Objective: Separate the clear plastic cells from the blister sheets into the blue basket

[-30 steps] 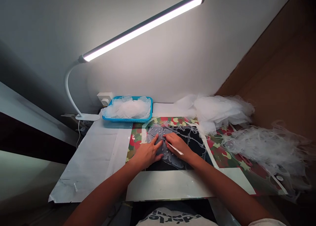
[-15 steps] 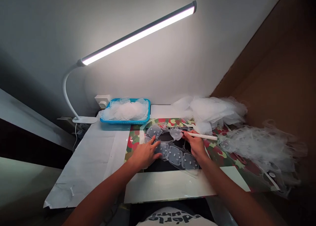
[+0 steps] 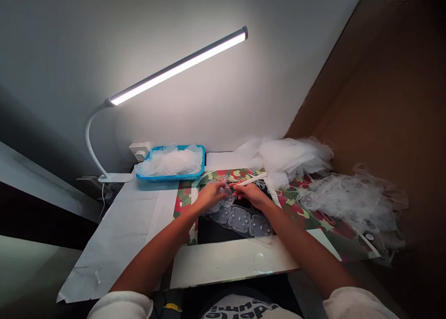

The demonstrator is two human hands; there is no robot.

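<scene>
My left hand [image 3: 211, 195] and my right hand [image 3: 255, 194] are close together over a black work surface [image 3: 208, 232]. A slim white pen-like tool [image 3: 256, 179] lies in my right hand, slanting up to the right; its tip is too small to make out. The bent left fingers pinch a thin translucent piece [image 3: 228, 200], partly covered by the hand. Below them runs a row of clear rounded panels [image 3: 240, 220] dotted with small white blocks. Part of that row is hidden under my left hand.
A blue basket [image 3: 170, 177] of sheer white pieces stands by the wall. Sheer sheets [image 3: 292, 154] and a tangle of clear offcuts [image 3: 348, 198] lie at right. A lit lamp [image 3: 181, 68] arches over the table; a cardboard wall [image 3: 362, 100] borders the right side.
My left hand has lifted off the panels and closed its fingers beside my right hand. The right hand has moved left, and its tool now slants up to the right. The view has shifted.
</scene>
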